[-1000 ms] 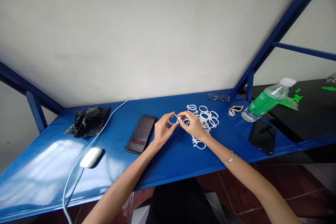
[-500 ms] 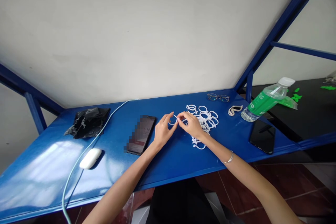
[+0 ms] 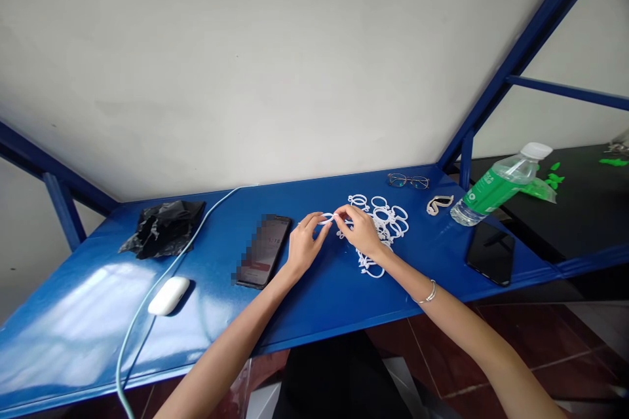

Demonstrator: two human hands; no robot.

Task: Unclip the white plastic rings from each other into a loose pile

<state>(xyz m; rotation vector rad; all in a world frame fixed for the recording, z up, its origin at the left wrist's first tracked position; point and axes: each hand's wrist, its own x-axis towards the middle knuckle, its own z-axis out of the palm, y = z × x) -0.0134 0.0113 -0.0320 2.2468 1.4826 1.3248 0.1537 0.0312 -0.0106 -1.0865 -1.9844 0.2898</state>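
Between my hands, a little above the blue table (image 3: 314,308), is a white plastic ring (image 3: 325,218), seen nearly edge-on. My left hand (image 3: 304,243) is closed on its left side with thumb and fingers. My right hand (image 3: 358,232) pinches its right end between thumb and forefinger; the fingertips partly hide that spot. Just right of and partly beneath my right hand lies a loose pile of similar white rings (image 3: 393,217), several overlapping, with small knobs on them.
Left of my hands lie a phone (image 3: 268,252), a white earbud case (image 3: 168,296), a pale cable (image 3: 162,280) and a black plastic bag (image 3: 167,229). To the right are glasses (image 3: 409,181), a hair clip (image 3: 439,204), a water bottle (image 3: 496,186) and a dark phone (image 3: 490,254).
The white ring has tilted from showing its round opening to lying nearly flat in view. Both hands keep hold of it and have shifted only slightly.
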